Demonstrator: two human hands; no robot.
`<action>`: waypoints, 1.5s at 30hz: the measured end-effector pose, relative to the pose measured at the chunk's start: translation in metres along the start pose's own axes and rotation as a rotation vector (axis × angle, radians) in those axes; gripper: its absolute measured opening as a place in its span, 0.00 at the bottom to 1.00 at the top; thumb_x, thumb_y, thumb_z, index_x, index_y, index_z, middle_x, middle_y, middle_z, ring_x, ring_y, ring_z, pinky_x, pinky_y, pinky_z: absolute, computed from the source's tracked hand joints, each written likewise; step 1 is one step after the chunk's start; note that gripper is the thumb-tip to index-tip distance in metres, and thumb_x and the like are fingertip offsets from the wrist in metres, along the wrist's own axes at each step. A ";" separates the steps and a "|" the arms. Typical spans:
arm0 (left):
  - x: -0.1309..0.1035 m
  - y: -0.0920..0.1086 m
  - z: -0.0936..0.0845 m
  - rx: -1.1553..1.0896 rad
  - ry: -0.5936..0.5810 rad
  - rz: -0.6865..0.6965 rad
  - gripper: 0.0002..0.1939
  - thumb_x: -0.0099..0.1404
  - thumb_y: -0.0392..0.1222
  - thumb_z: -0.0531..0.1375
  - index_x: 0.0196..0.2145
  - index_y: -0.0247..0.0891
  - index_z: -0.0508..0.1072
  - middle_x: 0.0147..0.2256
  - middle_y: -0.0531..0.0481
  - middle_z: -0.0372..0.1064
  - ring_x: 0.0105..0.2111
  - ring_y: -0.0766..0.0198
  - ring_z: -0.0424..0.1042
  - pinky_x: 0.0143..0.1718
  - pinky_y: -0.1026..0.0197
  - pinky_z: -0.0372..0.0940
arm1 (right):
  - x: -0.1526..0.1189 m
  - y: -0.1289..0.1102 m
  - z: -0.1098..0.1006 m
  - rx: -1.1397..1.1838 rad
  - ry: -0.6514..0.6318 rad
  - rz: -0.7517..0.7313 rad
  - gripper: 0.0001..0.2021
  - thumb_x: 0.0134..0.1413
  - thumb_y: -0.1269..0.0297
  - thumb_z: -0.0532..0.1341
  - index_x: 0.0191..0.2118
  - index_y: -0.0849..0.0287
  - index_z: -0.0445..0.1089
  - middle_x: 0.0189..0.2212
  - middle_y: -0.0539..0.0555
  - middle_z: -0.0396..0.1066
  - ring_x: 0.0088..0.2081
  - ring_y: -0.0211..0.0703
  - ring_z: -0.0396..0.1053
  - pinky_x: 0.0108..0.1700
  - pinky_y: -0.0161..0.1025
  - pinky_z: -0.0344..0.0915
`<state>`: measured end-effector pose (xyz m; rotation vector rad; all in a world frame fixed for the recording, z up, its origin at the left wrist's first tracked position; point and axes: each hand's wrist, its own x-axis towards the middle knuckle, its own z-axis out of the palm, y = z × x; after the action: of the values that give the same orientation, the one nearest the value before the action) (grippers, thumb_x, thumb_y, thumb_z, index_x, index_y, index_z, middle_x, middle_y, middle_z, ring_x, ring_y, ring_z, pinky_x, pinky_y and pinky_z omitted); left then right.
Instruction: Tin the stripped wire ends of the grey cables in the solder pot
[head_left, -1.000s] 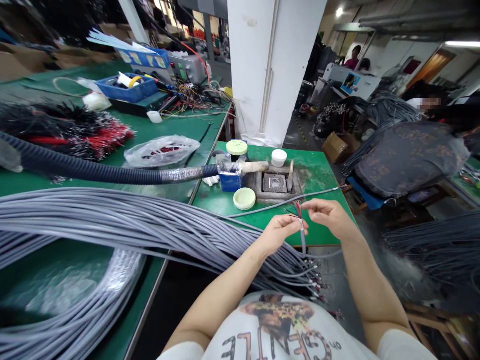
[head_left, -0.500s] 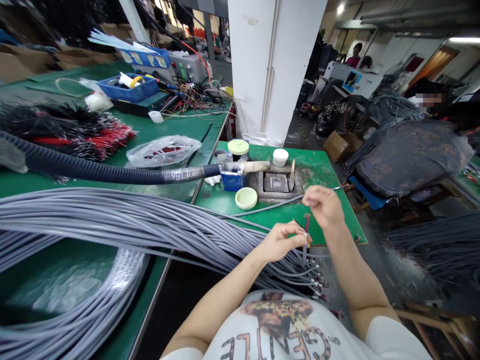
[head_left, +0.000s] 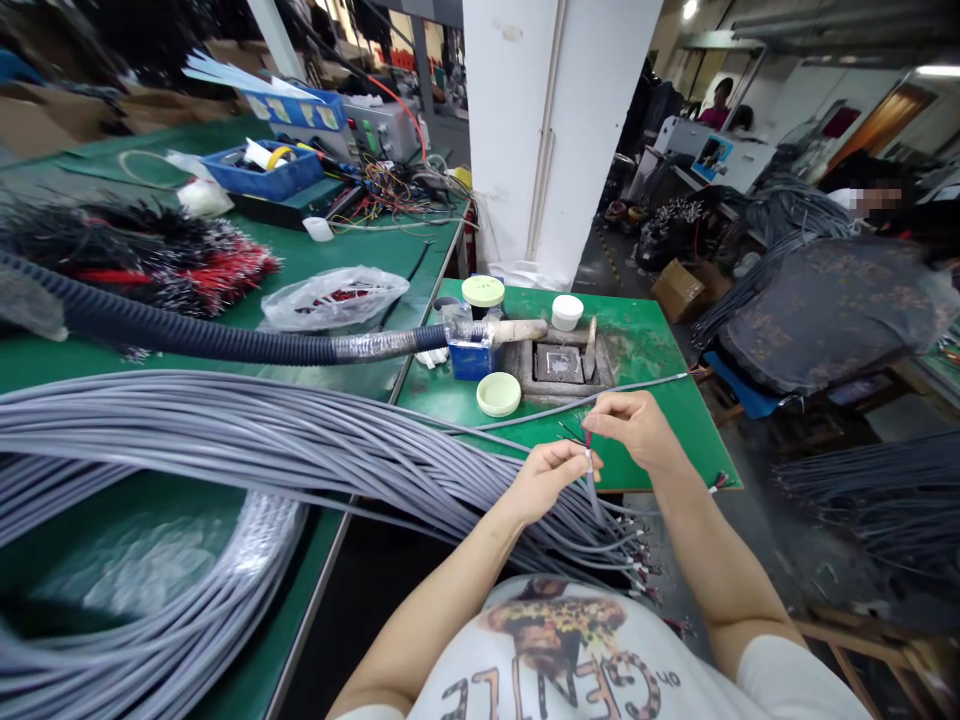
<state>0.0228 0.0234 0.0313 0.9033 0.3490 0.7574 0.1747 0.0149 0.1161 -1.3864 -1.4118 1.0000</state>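
Observation:
My left hand pinches a grey cable near its stripped end, just below where the thin wires come out. Just above it, my right hand has its thumb and fingers closed on the red wires of that end. Dark wires fan out to the left of the fingers. Below my hands lie the ends of a thick bundle of grey cables, with white and reddish tips. One separate grey cable runs across the green board behind my hands.
A solder pot sits in the green board, with a scraper at its right. A ribbed hose reaches toward it. Around stand a blue box, a pale green lid and a white tub. A person works far right.
My right hand has come down and left onto the wires, which were free above my left hand before. The dark wires now spread to the left.

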 end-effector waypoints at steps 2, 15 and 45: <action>-0.002 0.000 -0.005 -0.047 0.034 0.008 0.17 0.55 0.52 0.67 0.30 0.33 0.77 0.25 0.49 0.72 0.26 0.67 0.68 0.35 0.62 0.62 | 0.004 0.003 0.003 0.045 0.029 0.004 0.11 0.43 0.58 0.69 0.20 0.60 0.73 0.17 0.47 0.65 0.22 0.34 0.58 0.25 0.34 0.54; -0.003 0.020 -0.035 -0.343 0.207 0.077 0.15 0.53 0.49 0.68 0.28 0.32 0.74 0.24 0.52 0.67 0.25 0.71 0.64 0.31 0.66 0.59 | -0.001 0.031 0.027 -0.582 -0.127 -0.762 0.19 0.56 0.72 0.59 0.51 0.45 0.71 0.51 0.53 0.71 0.53 0.48 0.65 0.53 0.51 0.63; -0.043 0.011 -0.114 1.015 0.797 0.695 0.07 0.64 0.39 0.59 0.36 0.38 0.77 0.30 0.48 0.75 0.31 0.63 0.70 0.39 0.57 0.64 | 0.150 0.063 0.094 -0.435 -0.024 -0.227 0.16 0.56 0.51 0.58 0.31 0.57 0.75 0.34 0.54 0.76 0.38 0.46 0.70 0.42 0.40 0.65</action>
<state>-0.0763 0.0621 -0.0282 1.6872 1.2300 1.6477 0.1059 0.1714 0.0385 -1.4761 -1.8331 0.5835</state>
